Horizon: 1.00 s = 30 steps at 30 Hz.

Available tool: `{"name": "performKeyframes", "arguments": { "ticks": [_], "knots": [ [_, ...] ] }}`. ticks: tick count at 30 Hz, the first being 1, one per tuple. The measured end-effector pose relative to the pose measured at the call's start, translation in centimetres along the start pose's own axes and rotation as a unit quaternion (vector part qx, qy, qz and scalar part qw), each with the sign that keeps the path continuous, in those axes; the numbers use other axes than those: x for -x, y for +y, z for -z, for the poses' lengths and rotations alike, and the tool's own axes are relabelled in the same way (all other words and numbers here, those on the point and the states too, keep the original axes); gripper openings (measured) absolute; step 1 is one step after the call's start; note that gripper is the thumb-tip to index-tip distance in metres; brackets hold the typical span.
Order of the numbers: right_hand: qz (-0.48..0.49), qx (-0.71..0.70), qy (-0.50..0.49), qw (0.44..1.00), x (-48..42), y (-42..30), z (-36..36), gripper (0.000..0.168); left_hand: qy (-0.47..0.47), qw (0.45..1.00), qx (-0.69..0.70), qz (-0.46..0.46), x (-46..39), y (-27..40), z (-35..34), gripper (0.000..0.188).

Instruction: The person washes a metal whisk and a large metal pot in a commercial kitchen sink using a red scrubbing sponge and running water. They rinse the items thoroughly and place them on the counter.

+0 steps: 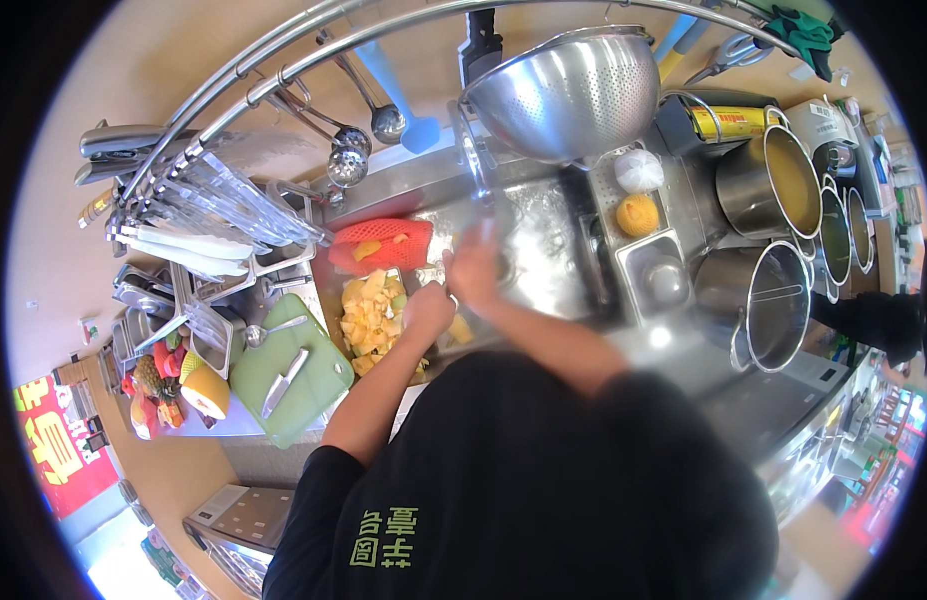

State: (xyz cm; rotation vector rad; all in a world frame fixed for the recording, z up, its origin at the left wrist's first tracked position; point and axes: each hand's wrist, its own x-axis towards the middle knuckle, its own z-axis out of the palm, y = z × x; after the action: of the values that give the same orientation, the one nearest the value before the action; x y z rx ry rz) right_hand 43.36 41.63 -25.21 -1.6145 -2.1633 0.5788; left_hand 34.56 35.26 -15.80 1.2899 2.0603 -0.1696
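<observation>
Both my hands are over the stainless-steel sink (546,247), close together near its left side. My left hand (429,309) has its fingers curled in; whatever may be inside them is hidden. Higher up, my right hand (474,264) is blurred by motion below the faucet (474,154), and I cannot tell whether it grips anything. A heap of pale yellow fruit peelings and pieces (372,319) lies just left of my left hand. Beyond the heap is a red foam-net fruit sleeve (381,246) with yellow scraps on it. Another yellow piece (461,328) lies beneath my wrists.
A green cutting board (294,360) at left carries a knife (285,382) and a metal scoop (272,330). A cut melon (206,392) and other fruit lie beyond. A perforated colander (568,94) stands behind the sink. Large steel pots (752,307) line the right; utensils hang from a rail (321,56).
</observation>
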Motion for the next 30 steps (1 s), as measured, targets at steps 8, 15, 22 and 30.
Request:
{"name": "performKeyframes", "arguments": {
  "ticks": [8,15,22,30],
  "knots": [
    [-0.085,-0.086,-0.090,0.989,-8.4,10.2,1.6,0.054,0.014,0.999,0.029,-0.016,2.4,-3.7,-0.2,0.042],
    [-0.322,-0.737,-0.224,0.550,-8.1,11.3,5.0,0.045,-0.126,0.979,0.145,-0.066,2.9,-4.2,-2.8,0.052],
    [-0.409,-0.782,-0.187,0.431,-5.6,7.3,8.5,0.058,-0.284,0.864,0.415,0.023,3.6,-3.5,-4.5,0.043],
    [-0.405,-0.842,-0.096,0.342,-3.1,4.4,1.8,0.045,-0.286,0.831,0.477,0.028,0.6,-3.2,-7.8,0.042]
  ]
}}
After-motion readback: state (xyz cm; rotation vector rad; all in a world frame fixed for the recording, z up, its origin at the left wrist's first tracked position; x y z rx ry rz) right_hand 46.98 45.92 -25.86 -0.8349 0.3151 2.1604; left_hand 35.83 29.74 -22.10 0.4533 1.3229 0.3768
